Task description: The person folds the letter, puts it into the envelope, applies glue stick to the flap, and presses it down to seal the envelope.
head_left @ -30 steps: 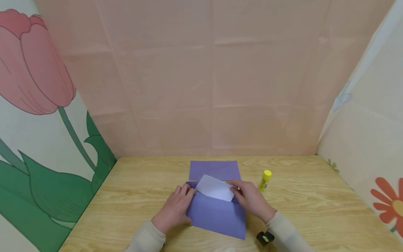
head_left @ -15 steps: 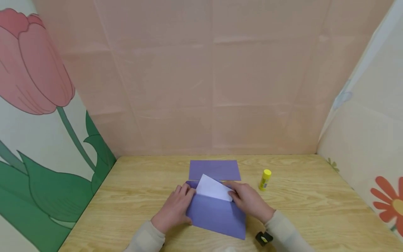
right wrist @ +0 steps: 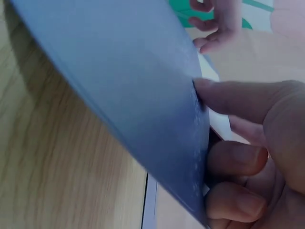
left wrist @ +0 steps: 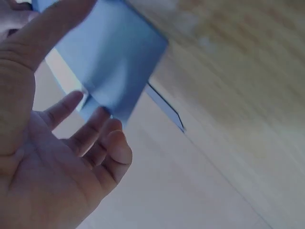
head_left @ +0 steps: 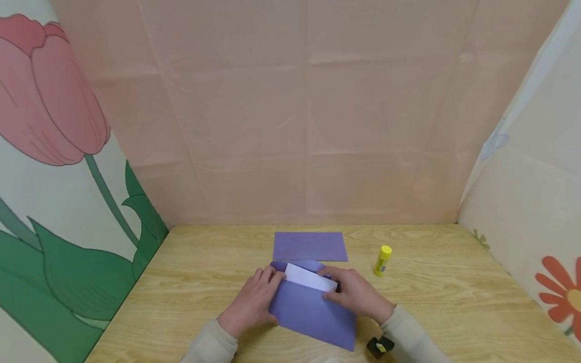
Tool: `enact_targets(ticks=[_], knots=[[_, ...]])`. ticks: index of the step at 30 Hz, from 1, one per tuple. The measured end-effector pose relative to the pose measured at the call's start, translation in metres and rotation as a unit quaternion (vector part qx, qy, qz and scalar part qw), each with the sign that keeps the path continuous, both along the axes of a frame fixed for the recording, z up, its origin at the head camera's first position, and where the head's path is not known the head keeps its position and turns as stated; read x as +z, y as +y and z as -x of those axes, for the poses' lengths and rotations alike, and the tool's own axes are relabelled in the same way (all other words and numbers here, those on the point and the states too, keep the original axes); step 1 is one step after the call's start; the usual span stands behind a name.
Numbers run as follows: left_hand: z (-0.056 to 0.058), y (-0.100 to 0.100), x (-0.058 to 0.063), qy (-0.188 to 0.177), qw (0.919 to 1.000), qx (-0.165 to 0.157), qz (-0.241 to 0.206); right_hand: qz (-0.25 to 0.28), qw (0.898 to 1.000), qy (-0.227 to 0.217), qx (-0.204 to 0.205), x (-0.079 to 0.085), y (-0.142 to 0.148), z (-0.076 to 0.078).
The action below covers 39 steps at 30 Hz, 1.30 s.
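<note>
A purple paper envelope [head_left: 313, 315] lies tilted in front of me, its mouth facing away. Out of the mouth sticks a strip of a white card [head_left: 308, 277], the rest of it hidden inside. My left hand [head_left: 251, 301] holds the envelope's left side, fingers at the upper corner and thumb at the lower one. At the right end of the mouth, my right hand [head_left: 358, 292] pinches the envelope's edge. In the right wrist view, its thumb [right wrist: 233, 98] presses the envelope's outer face while the other fingers curl at the mouth; part of them is hidden.
Behind the envelope a purple sheet [head_left: 310, 246] lies flat on the wooden table [head_left: 204, 262]. A yellow glue stick [head_left: 383, 260] stands to the right. A small black object [head_left: 380, 347] is by the right sleeve. Walls with printed flowers rise at both sides.
The white card has slid deeper into the envelope, so less of it shows. My right thumb has moved from the card onto the envelope's front. My left hand has kept its place.
</note>
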<state>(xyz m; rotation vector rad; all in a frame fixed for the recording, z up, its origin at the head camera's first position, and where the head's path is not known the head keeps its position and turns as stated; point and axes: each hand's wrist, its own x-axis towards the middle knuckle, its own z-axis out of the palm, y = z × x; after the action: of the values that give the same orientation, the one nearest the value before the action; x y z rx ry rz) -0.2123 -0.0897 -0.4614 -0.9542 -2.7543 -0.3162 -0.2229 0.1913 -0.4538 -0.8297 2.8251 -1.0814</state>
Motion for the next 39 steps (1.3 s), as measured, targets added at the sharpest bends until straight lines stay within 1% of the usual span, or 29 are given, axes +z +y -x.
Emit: enact_targets(ticks=[2, 4, 6, 7, 9, 10, 12, 14, 16, 17, 19, 20, 22, 25, 27, 28, 30, 34, 35, 36, 39], knots=[[0.0, 0.001, 0.0, 0.006, 0.9998, 0.007, -0.019, 0.011, 1.0, 0.009, -0.024, 0.0, 0.0, 0.0], [0.0, 0.002, 0.0, 0.019, 0.9982, 0.026, -0.051, 0.028, 0.997, 0.019, -0.063, 0.0, 0.001, 0.0], [0.0, 0.004, 0.003, 0.028, 0.9925, 0.056, -0.105, 0.054, 0.992, 0.02, -0.111, 0.0, 0.001, 0.0], [0.0, 0.005, 0.004, 0.028, 0.9873, 0.073, -0.139, 0.071, 0.988, 0.02, -0.135, 0.001, 0.002, 0.0], [0.002, 0.007, 0.008, 0.016, 0.9724, 0.104, -0.208, 0.11, 0.979, 0.021, -0.172, 0.002, 0.002, 0.0], [0.002, 0.008, 0.01, -0.001, 0.9627, 0.115, -0.245, 0.125, 0.974, 0.019, -0.186, 0.002, 0.002, 0.001], [0.004, 0.008, 0.014, -0.059, 0.9392, 0.127, -0.313, 0.156, 0.967, 0.019, -0.2, 0.003, 0.002, 0.0], [0.005, 0.007, 0.015, -0.127, 0.9161, 0.124, -0.36, 0.177, 0.962, 0.015, -0.208, 0.004, 0.001, 0.0], [0.007, 0.006, 0.014, -0.194, 0.8928, 0.106, -0.393, 0.194, 0.957, 0.006, -0.216, 0.004, 0.0, 0.0], [0.007, 0.006, 0.013, -0.223, 0.8827, 0.094, -0.403, 0.203, 0.954, 0.003, -0.221, 0.004, 0.0, -0.001], [0.008, 0.007, 0.01, -0.267, 0.8669, 0.068, -0.416, 0.22, 0.948, -0.008, -0.231, 0.005, -0.002, -0.002], [0.008, 0.008, 0.008, -0.285, 0.8584, 0.057, -0.423, 0.23, 0.944, -0.014, -0.235, 0.005, -0.003, -0.002], [0.009, 0.011, 0.006, -0.312, 0.8438, 0.038, -0.435, 0.254, 0.937, -0.027, -0.238, 0.005, -0.005, -0.003], [0.008, 0.015, 0.006, -0.334, 0.8287, 0.026, -0.448, 0.29, 0.927, -0.051, -0.233, 0.005, -0.008, -0.003], [0.008, 0.017, 0.008, -0.334, 0.8265, 0.021, -0.452, 0.303, 0.923, -0.065, -0.229, 0.005, -0.009, -0.004], [0.008, 0.017, 0.009, -0.333, 0.8269, 0.02, -0.453, 0.306, 0.922, -0.071, -0.226, 0.005, -0.009, -0.005], [0.008, 0.017, 0.011, -0.325, 0.8303, 0.02, -0.452, 0.307, 0.922, -0.08, -0.221, 0.006, -0.009, -0.006], [0.008, 0.015, 0.013, -0.314, 0.838, 0.022, -0.446, 0.291, 0.93, -0.078, -0.213, 0.009, -0.007, -0.008], [0.009, 0.014, 0.013, -0.313, 0.84, 0.021, -0.443, 0.287, 0.932, -0.074, -0.21, 0.01, -0.007, -0.008], [0.009, 0.013, 0.013, -0.312, 0.8433, 0.02, -0.437, 0.284, 0.934, -0.069, -0.206, 0.014, -0.007, -0.011], [0.01, 0.01, 0.014, -0.312, 0.8517, 0.012, -0.421, 0.27, 0.943, -0.039, -0.192, 0.011, -0.005, -0.009]])
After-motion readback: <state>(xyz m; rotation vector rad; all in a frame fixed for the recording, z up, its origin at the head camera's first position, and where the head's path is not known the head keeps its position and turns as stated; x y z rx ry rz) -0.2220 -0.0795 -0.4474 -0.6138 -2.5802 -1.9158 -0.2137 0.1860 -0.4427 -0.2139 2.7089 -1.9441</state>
